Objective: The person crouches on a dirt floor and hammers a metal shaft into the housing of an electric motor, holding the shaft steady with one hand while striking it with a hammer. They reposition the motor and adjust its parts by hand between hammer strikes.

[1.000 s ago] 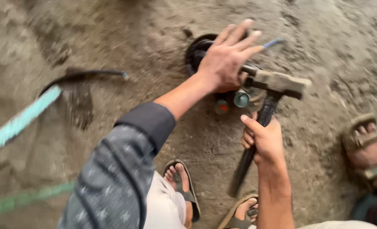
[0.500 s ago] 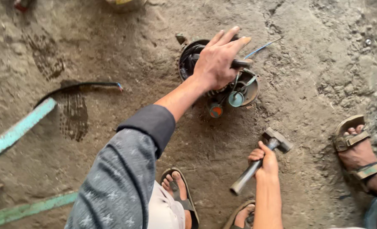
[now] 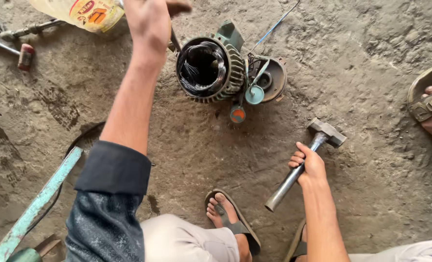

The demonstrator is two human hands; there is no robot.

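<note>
Resting on the concrete floor at the right of the frame, the hammer now has its head flat on the ground, where a second ago it was raised beside the motor housing and half a second ago it was already coming down. The right hand is closed around the metal handle about midway along, forearm running up from the lower edge of the frame. The left hand, which lay on top of the motor half a second ago, has come off it and is lifted to the upper middle of the frame, arm stretched out straight, dark sleeve pushed back to the elbow. Its fingers are cropped by the top edge, so I cannot tell whether it grips anything.

With the hand gone, the motor housing lies uncovered in the upper centre, open end facing up and copper windings showing inside, a detached end cover just beside it. Striking looks paused for now.

A plastic bottle and hand tools lie at the upper left.
</note>
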